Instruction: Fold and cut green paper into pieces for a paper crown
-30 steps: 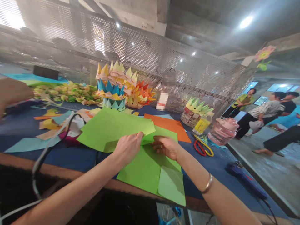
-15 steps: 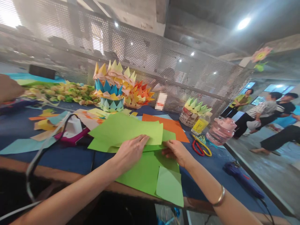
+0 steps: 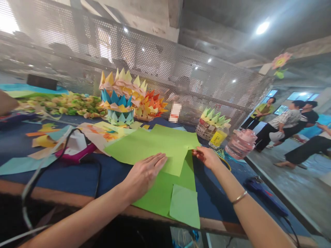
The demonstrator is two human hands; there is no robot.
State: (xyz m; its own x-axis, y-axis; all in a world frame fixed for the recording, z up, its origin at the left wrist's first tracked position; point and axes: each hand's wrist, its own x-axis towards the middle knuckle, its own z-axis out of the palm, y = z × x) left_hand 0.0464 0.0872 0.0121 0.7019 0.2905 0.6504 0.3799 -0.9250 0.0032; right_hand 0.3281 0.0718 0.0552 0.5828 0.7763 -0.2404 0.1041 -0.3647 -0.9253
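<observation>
My left hand (image 3: pixel 146 174) lies with its fingers stretched out flat on a light green paper sheet (image 3: pixel 157 144). At the right side of that paper, my right hand (image 3: pixel 207 156) pinches the edge between thumb and fingers. A small notch shows in the paper's edge just left of the pinch; I cannot tell if it is a tear or two overlapping sheets. Beneath is a darker green sheet (image 3: pixel 160 196), reaching the table's front edge. A small pale green piece of paper (image 3: pixel 184 206) overlaps its near right corner and juts past the edge.
Folded-paper crowns (image 3: pixel 120 100) stand at the back, beside a heap of folded pieces (image 3: pixel 80 105). A magenta device (image 3: pixel 74 151) with cables sits left. At right are a yellow-labelled bottle (image 3: pixel 218 137), a pink container (image 3: pixel 240 143) and a blue corded tool (image 3: pixel 266 196). Several people stand beyond.
My right hand has moved right and slightly up, with the green paper's edge. The paper now spreads farther right and covers the orange sheet. My left hand stays flat, slightly lower.
</observation>
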